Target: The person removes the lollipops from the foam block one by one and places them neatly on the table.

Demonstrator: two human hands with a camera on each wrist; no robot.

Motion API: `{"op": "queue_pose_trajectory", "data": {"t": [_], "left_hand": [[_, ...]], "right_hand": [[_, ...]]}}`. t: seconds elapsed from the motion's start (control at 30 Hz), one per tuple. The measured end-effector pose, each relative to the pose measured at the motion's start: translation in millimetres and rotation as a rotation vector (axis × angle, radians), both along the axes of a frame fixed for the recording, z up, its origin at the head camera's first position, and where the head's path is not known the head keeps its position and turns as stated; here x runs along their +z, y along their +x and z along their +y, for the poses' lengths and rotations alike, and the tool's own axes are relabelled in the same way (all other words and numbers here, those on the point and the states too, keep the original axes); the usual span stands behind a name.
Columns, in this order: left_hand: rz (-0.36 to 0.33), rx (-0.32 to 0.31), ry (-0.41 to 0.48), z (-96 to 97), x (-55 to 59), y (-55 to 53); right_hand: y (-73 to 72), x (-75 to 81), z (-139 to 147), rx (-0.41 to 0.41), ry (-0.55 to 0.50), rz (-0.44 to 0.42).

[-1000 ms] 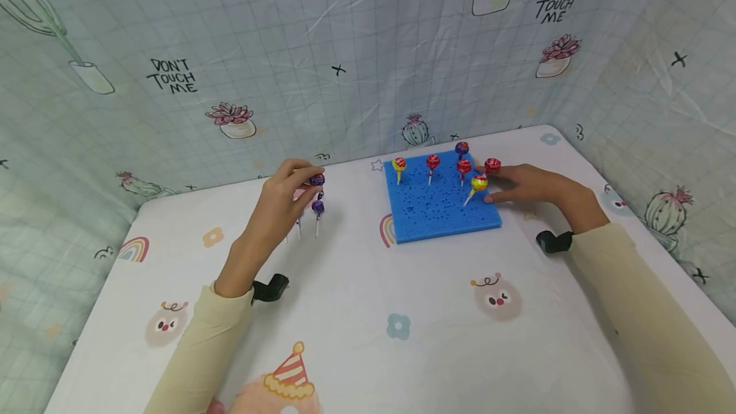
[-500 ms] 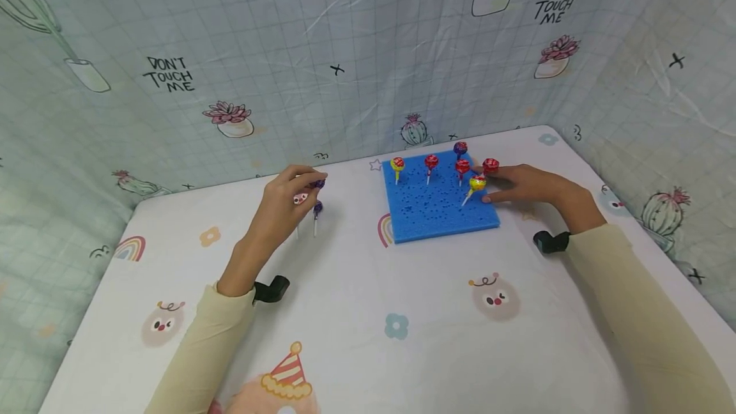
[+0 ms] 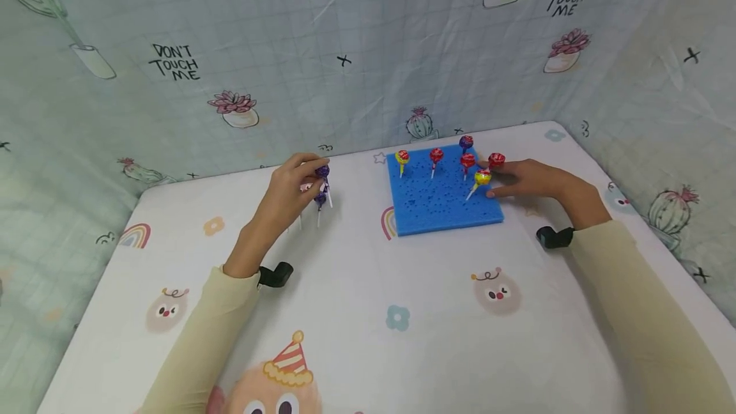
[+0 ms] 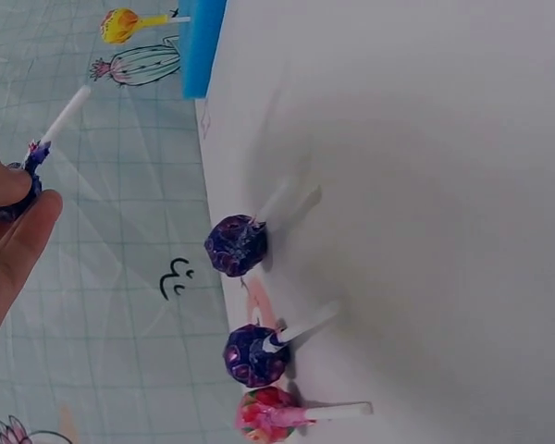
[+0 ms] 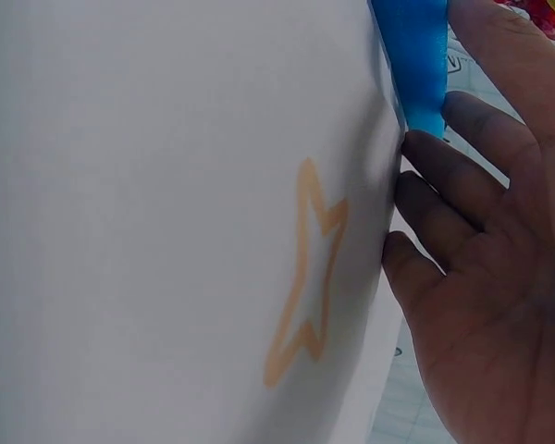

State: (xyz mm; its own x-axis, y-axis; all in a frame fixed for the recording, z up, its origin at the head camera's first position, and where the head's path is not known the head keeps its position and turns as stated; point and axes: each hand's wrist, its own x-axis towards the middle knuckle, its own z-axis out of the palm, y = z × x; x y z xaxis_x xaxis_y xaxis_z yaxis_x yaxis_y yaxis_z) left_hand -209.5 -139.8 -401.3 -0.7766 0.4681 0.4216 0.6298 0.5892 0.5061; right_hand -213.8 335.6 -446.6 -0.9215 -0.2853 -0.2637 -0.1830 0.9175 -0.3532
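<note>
My left hand [image 3: 285, 193] pinches a purple-wrapped lollipop [image 3: 322, 172] by its head, its white stick sticking out away from the fingers. In the left wrist view, two more purple lollipops [image 4: 236, 245] and a pink one [image 4: 268, 414] lie on the table below that hand. My right hand [image 3: 531, 179] touches the right edge of a blue foam board [image 3: 431, 209] with its fingers extended. Several lollipops stand in the board, including a yellow one [image 3: 402, 157], a red one [image 3: 436, 155], a purple one [image 3: 466, 143] and a tilted yellow one [image 3: 482, 177] near the right hand.
The table has a white printed cloth [image 3: 345, 312]. A patterned curtain [image 3: 322, 101] rises behind it and along both sides. Dark wrist-camera mounts [image 3: 276, 275] jut from both wrists.
The left hand has picked a purple lollipop up off the table; its stick now shows clear of the fingers. The right hand stays at the board's edge. The head view has shifted slightly.
</note>
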Motion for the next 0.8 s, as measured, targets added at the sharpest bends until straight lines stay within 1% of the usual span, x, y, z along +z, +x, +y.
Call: {"op": "queue_pose_trajectory", "data": {"t": [0.2, 0.4, 0.5, 0.67, 0.8], "left_hand": [[-0.042, 0.001, -0.034, 2.1, -4.7, -3.7], [-0.076, -0.054, -0.052, 0.5, -11.8, -5.7], [-0.069, -0.071, -0.067, -0.1, -13.5, -6.2], [-0.041, -0.072, -0.099, -1.1, -14.8, -9.6], [-0.046, -0.080, -0.110, -1.5, -12.9, -13.2]], "right_hand": [[0.3, 1.8, 2, 0.001, -0.011, -0.004], [0.4, 1.6, 1, -0.013, -0.006, -0.017], [0.3, 0.3, 1, -0.006, -0.007, -0.013], [-0.6, -1.4, 2, 0.000, -0.003, -0.021], [-2.7, 1.1, 2, 0.006, 0.011, -0.021]]}}
